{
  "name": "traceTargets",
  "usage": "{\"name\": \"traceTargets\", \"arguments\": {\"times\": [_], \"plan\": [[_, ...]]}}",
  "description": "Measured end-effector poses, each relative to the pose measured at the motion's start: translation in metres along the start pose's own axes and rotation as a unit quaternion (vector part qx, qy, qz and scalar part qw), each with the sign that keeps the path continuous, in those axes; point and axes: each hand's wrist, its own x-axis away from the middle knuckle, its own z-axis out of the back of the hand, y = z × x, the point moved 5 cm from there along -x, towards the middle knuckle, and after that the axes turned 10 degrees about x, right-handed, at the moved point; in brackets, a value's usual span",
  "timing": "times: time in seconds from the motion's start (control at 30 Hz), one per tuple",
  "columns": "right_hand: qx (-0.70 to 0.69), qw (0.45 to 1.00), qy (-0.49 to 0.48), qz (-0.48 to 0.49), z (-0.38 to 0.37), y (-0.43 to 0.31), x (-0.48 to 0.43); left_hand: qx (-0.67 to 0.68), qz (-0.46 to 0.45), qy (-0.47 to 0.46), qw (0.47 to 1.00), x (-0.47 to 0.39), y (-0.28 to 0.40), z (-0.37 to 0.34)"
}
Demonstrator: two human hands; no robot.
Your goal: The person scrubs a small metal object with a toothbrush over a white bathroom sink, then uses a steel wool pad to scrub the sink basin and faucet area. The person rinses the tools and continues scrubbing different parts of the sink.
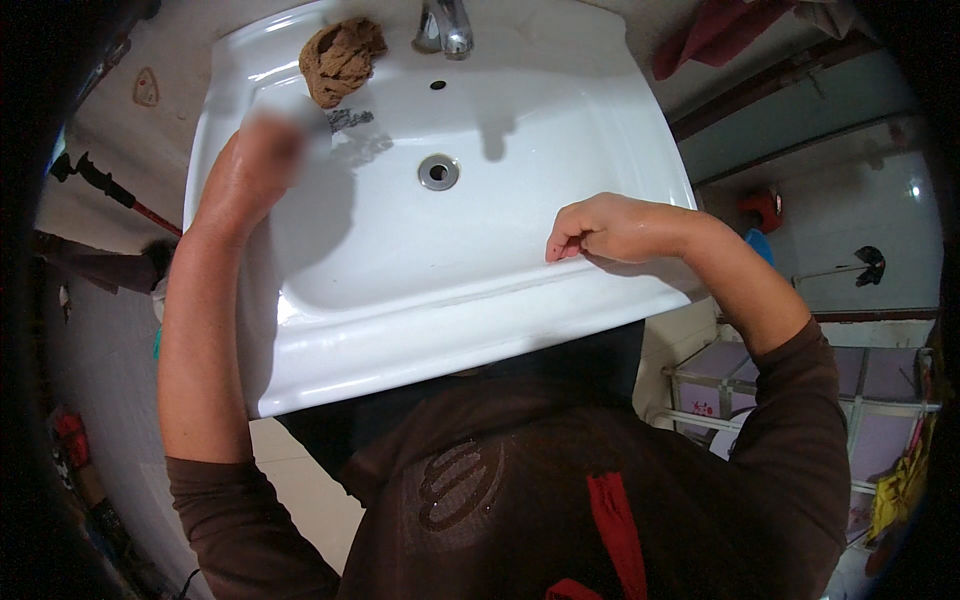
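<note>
Before me is a white ceramic washbasin (pixel 390 247) with a metal drain (pixel 439 172) at its middle. My left hand (pixel 274 146) is over the basin's left side; a blur covers its fingers, so I cannot tell whether it holds anything. Just above that hand, a crumpled brown cloth (pixel 341 64) lies on the back left ledge. Dark speckled marks (pixel 351 120) show beside the blur, below the cloth. My right hand (pixel 600 229) rests at the front right rim, fingers curled down, with nothing visible in it. A chrome faucet (pixel 444 30) stands at the back.
A dark red cloth (pixel 716 37) hangs at the upper right. Right of the basin are a framed storage rack (pixel 817 375) and a yellow cloth or bag (pixel 896 491). A pole with a black grip (pixel 109 184) leans at the left.
</note>
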Motion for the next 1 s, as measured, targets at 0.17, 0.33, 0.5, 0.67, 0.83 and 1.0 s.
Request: {"name": "traceTargets", "arguments": {"times": [0.17, 0.33, 0.5, 0.67, 0.83, 1.0], "plan": [[-0.170, 0.985, -0.008, -0.001, 0.010, 0.011, 0.010, 0.018, -0.013, -0.009, 1.000, 0.001, 0.005, 0.003], [-0.339, 0.940, 0.016, 0.031, 0.016, 0.027, 0.023, -0.001, -0.027, -0.006, 1.000, 0.001, 0.005, 0.002], [-0.432, 0.891, 0.116, 0.080, 0.020, 0.044, 0.050, 0.007, -0.043, -0.004, 0.999, 0.002, 0.010, 0.003], [-0.379, 0.798, 0.437, 0.172, 0.083, 0.115, 0.121, 0.003, -0.053, 0.003, 0.999, 0.006, 0.012, 0.002], [-0.041, 0.801, 0.583, -0.129, 0.093, 0.208, 0.122, 0.010, -0.038, 0.002, 0.999, 0.004, 0.011, -0.001], [0.112, 0.831, 0.544, -0.046, 0.081, 0.161, 0.112, 0.013, -0.029, -0.001, 0.999, 0.006, 0.013, -0.001]]}}
